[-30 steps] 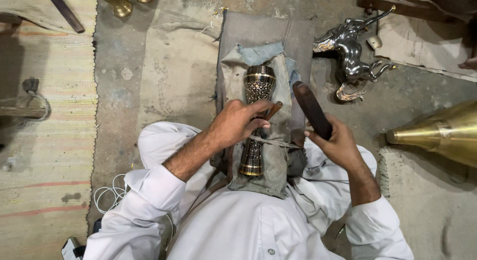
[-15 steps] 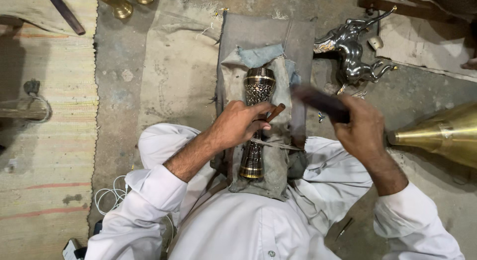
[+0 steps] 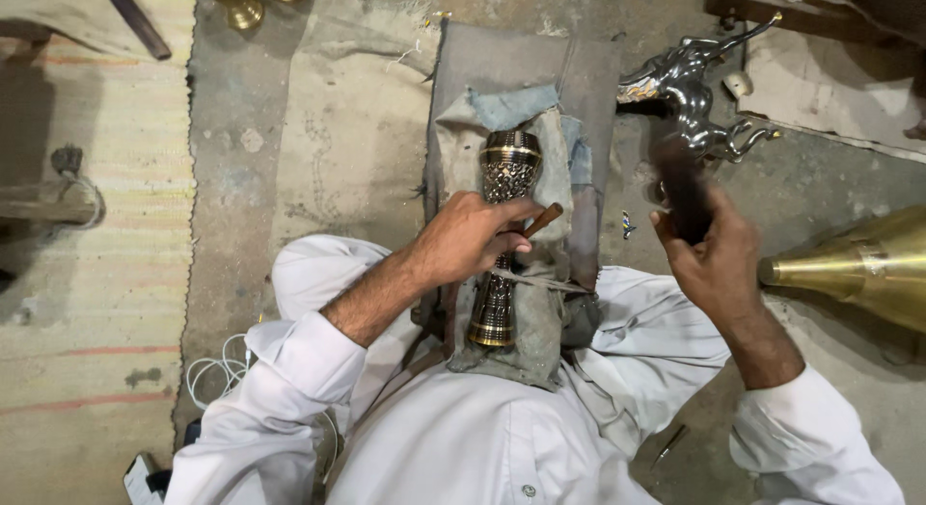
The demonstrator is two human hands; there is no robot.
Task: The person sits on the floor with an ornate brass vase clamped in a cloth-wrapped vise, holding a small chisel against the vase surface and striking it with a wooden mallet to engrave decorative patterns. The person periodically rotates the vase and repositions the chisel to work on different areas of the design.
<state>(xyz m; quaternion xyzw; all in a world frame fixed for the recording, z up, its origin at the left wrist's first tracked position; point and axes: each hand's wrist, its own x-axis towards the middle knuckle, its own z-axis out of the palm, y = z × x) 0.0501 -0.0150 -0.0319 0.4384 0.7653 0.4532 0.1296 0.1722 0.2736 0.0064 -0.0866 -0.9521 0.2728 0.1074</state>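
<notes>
Two hands at work over one brass vase (image 3: 503, 237), lying lengthwise on grey padding cloth (image 3: 540, 312) in the centre of the frame, its patterned top pointing toward the upper edge and its foot toward the person's lap. The left hand (image 3: 468, 240) rests on the vase's middle, fingers (image 3: 502, 216) closed around a thin brown-handled chisel (image 3: 540, 220) that pokes out to the right. The right hand (image 3: 709, 259) is raised right of centre, fingers wrapped tight on a dark mallet (image 3: 680, 182), blurred with motion and well clear of the vase. Just beyond it, upper right, stands a shiny silver horse figure (image 3: 699, 95). A big brass cone (image 3: 854, 264) lies at the right edge. White cable (image 3: 217, 370) curls on the floor, lower left.
</notes>
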